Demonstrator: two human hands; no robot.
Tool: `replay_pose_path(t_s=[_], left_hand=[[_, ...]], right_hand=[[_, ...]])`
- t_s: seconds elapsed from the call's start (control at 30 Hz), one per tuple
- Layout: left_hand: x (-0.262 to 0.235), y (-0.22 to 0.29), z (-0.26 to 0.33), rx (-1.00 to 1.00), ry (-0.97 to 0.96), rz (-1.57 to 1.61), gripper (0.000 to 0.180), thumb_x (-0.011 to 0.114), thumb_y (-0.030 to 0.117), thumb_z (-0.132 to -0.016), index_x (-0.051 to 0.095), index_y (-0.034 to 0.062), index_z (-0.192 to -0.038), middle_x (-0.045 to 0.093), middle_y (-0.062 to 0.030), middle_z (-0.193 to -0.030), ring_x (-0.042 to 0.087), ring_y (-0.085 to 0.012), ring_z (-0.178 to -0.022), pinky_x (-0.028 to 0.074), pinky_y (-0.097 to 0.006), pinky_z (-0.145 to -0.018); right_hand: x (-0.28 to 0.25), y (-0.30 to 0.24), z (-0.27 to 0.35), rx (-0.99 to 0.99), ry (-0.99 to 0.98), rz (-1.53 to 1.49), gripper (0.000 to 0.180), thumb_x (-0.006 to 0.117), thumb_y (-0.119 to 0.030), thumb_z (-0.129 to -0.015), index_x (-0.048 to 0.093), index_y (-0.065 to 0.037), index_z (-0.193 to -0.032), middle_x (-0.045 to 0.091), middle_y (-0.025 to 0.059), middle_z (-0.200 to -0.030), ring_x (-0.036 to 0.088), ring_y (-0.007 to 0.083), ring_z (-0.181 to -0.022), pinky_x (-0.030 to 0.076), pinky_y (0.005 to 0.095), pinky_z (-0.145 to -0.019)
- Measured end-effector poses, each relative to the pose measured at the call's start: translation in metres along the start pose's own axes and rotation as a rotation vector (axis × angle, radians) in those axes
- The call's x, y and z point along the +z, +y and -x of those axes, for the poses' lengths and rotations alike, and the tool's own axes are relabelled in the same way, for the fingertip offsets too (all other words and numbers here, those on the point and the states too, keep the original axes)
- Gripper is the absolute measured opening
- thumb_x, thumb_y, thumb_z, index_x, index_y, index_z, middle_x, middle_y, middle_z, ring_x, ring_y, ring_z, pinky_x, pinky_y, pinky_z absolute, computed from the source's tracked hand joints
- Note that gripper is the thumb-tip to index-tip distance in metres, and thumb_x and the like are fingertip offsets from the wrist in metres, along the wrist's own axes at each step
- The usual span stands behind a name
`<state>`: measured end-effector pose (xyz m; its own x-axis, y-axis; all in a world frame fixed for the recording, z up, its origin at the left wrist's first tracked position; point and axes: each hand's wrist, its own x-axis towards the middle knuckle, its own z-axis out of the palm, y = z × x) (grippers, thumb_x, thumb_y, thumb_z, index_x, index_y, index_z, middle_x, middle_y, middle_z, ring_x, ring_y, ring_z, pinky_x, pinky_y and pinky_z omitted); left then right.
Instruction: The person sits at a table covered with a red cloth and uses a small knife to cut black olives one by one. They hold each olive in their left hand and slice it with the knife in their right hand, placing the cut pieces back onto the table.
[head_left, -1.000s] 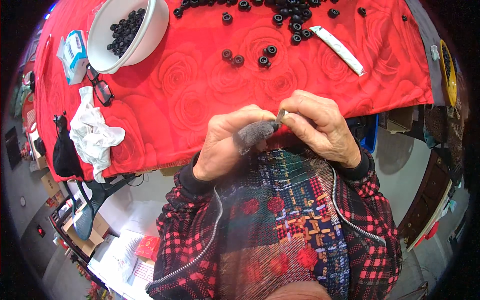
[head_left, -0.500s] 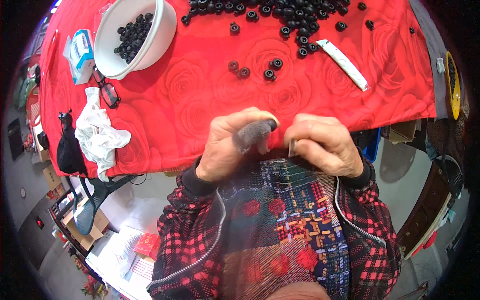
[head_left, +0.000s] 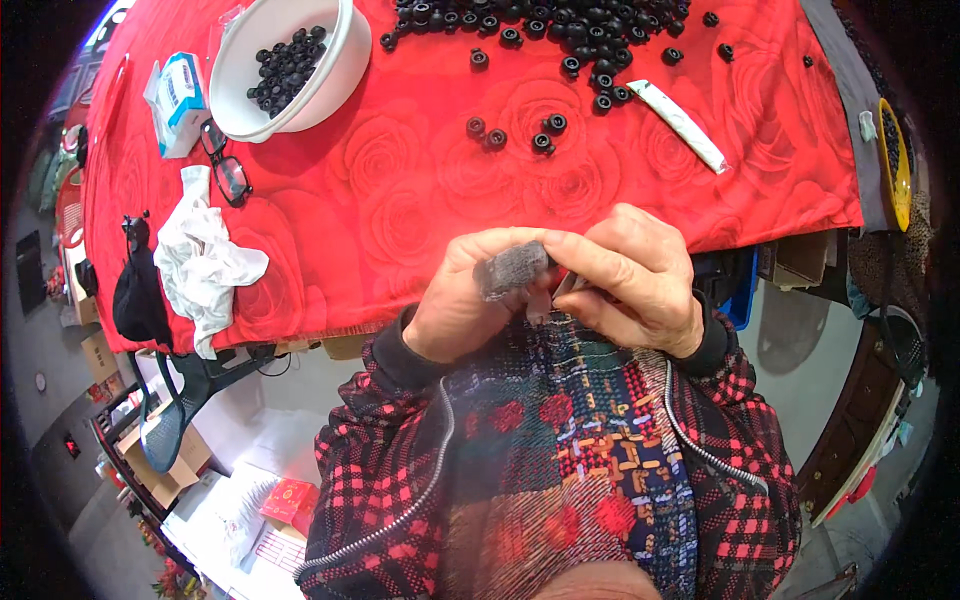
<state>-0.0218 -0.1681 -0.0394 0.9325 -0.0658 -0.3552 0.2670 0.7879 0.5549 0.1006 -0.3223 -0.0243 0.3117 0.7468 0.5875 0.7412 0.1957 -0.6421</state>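
In front of my chest, my two hands meet at the table's near edge. A dark grey fabric sleeve covers one finger of my left hand, whose fingers are closed. At that finger's tip a small black part shows, mostly hidden by my fingers. My right hand is closed in a pinch and touches the left fingertips. Between its thumb and finger a thin, flat piece shows only in part; its kind is unclear.
Many small black round parts are heaped at the far side, with several loose nearer. Left stand a white bowl of them, a blue-white pack, glasses and a white cloth. A white packet lies right.
My right hand has moved left and up against the left hand, closing the gap between them. The black part at the left fingertips is more covered. The view has shifted slightly.
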Motion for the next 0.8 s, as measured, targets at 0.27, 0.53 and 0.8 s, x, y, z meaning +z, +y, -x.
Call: replay_pose_path(t_s=[0.27,0.53,0.8], left_hand=[[0.001,-0.005,0.010,0.048,-0.046,-0.053,0.023,0.055,0.013,-0.092,0.059,-0.0015,-0.109,0.060,-0.0016,-0.091,0.057,-0.0078,-0.073,0.047,-0.021,-0.063],[0.002,-0.002,0.018,0.120,-0.076,-0.209,0.024,0.054,0.014,-0.093,0.059,-0.0028,-0.110,0.058,-0.0001,-0.090,0.055,-0.0058,-0.075,0.045,-0.021,-0.066],[-0.002,-0.002,0.017,0.097,-0.106,-0.232,0.024,0.054,0.013,-0.093,0.059,-0.0031,-0.110,0.058,-0.0011,-0.090,0.055,-0.0068,-0.074,0.045,-0.021,-0.066]], right_hand=[[-0.009,-0.023,0.006,0.084,-0.047,0.023,0.040,0.074,-0.012,-0.064,0.064,0.000,-0.101,0.054,0.0067,-0.068,0.051,0.0221,-0.055,0.041,0.0333,-0.049],[-0.007,-0.031,0.002,0.334,-0.062,0.017,0.029,0.064,-0.006,-0.076,0.058,0.002,-0.104,0.054,0.0140,-0.078,0.055,0.0307,-0.065,0.045,0.0374,-0.057],[-0.004,-0.027,0.001,0.359,-0.077,-0.043,0.021,0.062,-0.005,-0.080,0.059,-0.001,-0.100,0.053,0.0123,-0.075,0.056,0.0286,-0.064,0.045,0.0366,-0.056]])
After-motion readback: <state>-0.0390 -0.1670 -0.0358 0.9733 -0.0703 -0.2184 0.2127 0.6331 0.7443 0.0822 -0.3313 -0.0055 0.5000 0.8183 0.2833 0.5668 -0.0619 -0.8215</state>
